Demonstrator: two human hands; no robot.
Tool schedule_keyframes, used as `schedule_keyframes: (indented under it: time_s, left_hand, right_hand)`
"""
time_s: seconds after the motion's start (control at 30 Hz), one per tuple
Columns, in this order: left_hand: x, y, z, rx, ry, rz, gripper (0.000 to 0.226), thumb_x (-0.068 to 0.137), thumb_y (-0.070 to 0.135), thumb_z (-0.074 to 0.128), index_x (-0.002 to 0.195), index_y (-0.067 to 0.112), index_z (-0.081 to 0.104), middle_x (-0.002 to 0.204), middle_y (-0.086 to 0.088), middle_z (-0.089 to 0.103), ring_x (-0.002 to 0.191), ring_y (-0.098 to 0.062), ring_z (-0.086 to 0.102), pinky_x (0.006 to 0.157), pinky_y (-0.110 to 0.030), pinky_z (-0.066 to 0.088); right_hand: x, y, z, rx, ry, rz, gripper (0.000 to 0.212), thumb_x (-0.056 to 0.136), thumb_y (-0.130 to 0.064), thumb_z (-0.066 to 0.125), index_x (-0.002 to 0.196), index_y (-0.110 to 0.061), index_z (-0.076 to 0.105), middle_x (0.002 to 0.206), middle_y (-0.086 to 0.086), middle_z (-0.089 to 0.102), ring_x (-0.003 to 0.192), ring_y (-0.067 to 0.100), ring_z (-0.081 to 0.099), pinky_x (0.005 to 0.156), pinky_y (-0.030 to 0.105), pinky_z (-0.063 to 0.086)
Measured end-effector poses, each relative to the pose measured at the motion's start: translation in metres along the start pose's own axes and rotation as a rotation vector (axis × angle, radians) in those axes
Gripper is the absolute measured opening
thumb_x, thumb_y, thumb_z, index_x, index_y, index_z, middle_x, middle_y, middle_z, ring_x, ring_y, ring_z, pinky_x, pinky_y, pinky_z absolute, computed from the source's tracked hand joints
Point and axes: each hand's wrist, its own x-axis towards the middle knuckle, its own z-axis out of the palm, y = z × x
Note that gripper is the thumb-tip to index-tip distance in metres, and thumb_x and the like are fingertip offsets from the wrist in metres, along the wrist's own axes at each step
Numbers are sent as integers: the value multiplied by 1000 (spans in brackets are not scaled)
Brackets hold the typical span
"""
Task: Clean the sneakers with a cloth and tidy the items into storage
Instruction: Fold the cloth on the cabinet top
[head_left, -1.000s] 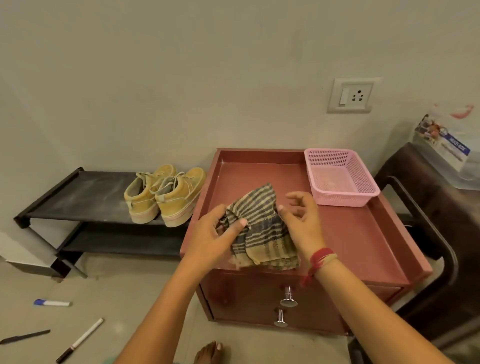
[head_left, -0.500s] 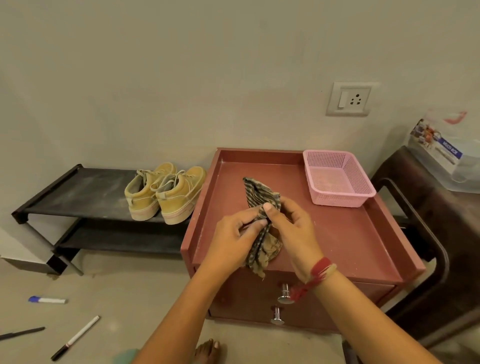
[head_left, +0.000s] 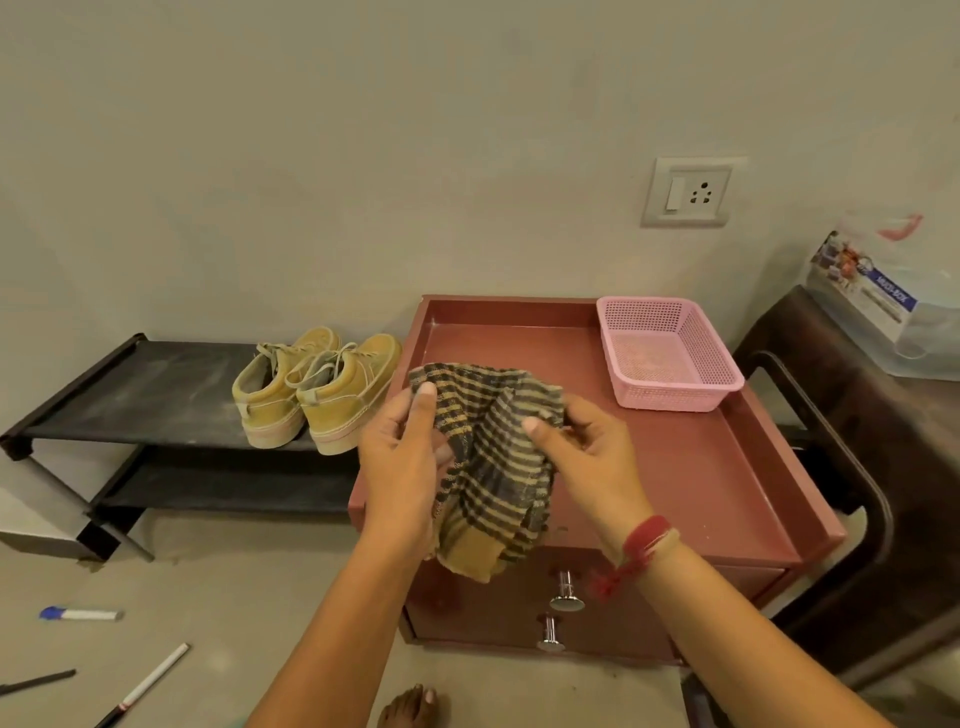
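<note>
Cloth appearance: the cloth (head_left: 493, 457) was a checked weave of dark grey and tan stripes with a plain tan border along its lower edge; it was creased and hung in soft folds.
Cloth location: it was held in the air above the front left part of the red cabinet (head_left: 701, 467), and its lower edge drooped past the cabinet's front rim toward the drawer knobs (head_left: 566, 595).
Left hand: the left hand (head_left: 400, 467) pinched the cloth's upper left edge, with the thumb on top and the fingers curled underneath.
Right hand: the right hand (head_left: 587, 457) gripped the upper right edge, thumb pressed over the fabric; a red thread band (head_left: 647, 538) sat on the wrist.
Sneakers: the tan sneakers (head_left: 317, 384) stood side by side on the top shelf of the black shoe rack (head_left: 145, 395), just left of the cabinet.
Basket: a pink basket (head_left: 665, 397) stood at the cabinet's rear right corner.
Change from the frame half a second earlier: the hands had been close together with the cloth bunched into a narrow upright strip; they had since moved apart and the cloth had opened out wide between them.
</note>
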Motion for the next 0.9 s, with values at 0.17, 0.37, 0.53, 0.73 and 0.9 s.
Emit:
schedule_keyframes:
  time_s: [0.17, 0.37, 0.53, 0.73, 0.9]
  left_hand:
    - [-17, -4, 18, 113, -174, 88, 23, 97, 23, 51, 102, 14, 71, 93, -9, 73, 90, -22, 70, 68, -31, 57]
    - [-11, 3, 14, 172, -223, 32, 27, 99, 9, 37, 104, 18, 62, 98, -1, 73, 96, -11, 67, 72, -22, 52]
    - [-2, -6, 0, 520, -317, 164, 27, 87, 10, 64, 106, 29, 66, 94, 10, 65, 88, 4, 59, 81, -18, 47]
    - [0, -6, -3, 642, -166, 114, 49, 68, 39, 81, 113, 38, 61, 120, 8, 47, 103, 5, 46, 85, -9, 37]
    - [3, 0, -6, 333, -311, -261, 63, 67, 30, 77, 122, 8, 56, 118, -5, 65, 97, -7, 65, 74, -17, 50]
  right_hand:
    - [-3, 2, 7, -65, -5, -9, 16, 88, -12, 62, 102, -11, 70, 97, 8, 72, 93, 22, 68, 81, 37, 55]
    - [0, -6, -6, 420, -170, 323, 31, 98, -13, 40, 118, 0, 59, 113, 21, 65, 100, 28, 65, 87, 37, 54]
    - [-1, -3, -9, 497, -252, 479, 44, 96, -35, 40, 121, -4, 58, 116, 19, 64, 106, 27, 62, 93, 39, 51]
    - [-2, -3, -3, 422, -257, 446, 31, 88, -9, 51, 117, 2, 59, 115, 25, 63, 99, 29, 64, 85, 35, 56]
    - [5, -6, -11, 415, -298, 426, 38, 83, -14, 52, 117, 1, 58, 115, 21, 65, 106, 31, 63, 90, 35, 53]
